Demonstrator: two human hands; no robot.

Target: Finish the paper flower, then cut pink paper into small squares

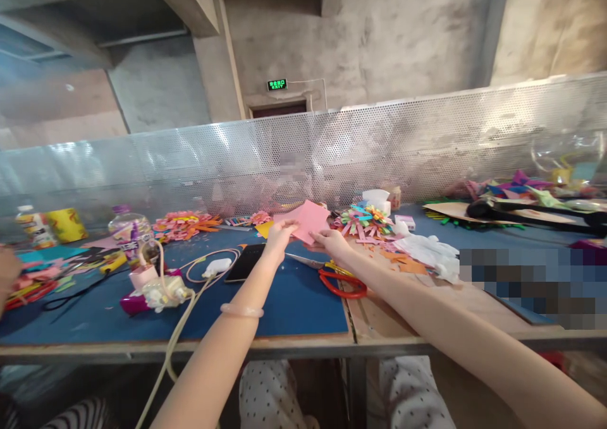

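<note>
- Nearest, dotted trousers (268, 391) show under the table (308, 348); both bare forearms reach over its edge, the left one wearing a bracelet (241, 311).
- On the blue mat (303, 315), the scissors (344, 285) lie by the right wrist, red handles near and right, blades toward the far left.
- Left of the left wrist lies a dark phone (243, 265); a pale cable (177, 337) trails farther left.
- The left hand (283, 230) pinches the left side of the pink paper (313, 218); the right hand (329, 239) pinches its near right part. The hands are apart, with the paper bridging them.
- The paper is held up over the middle of the table, its face tilted toward the person.
- One corner points far. The long axis seems to run from near left to far right, though the piece looks almost square.
- More pink shows behind the left fingers; whether a fold or another sheet, one cannot tell.
- The step in hand looks like steadying or lining up the paper; a next move would call for a firm pinch and even edges.
- Farther, heaped strips lie left (184, 225) and right (365, 220) of the paper.
- Farthest stand the mesh screen (256, 151) and, beyond it, the wall (393, 43).
</note>
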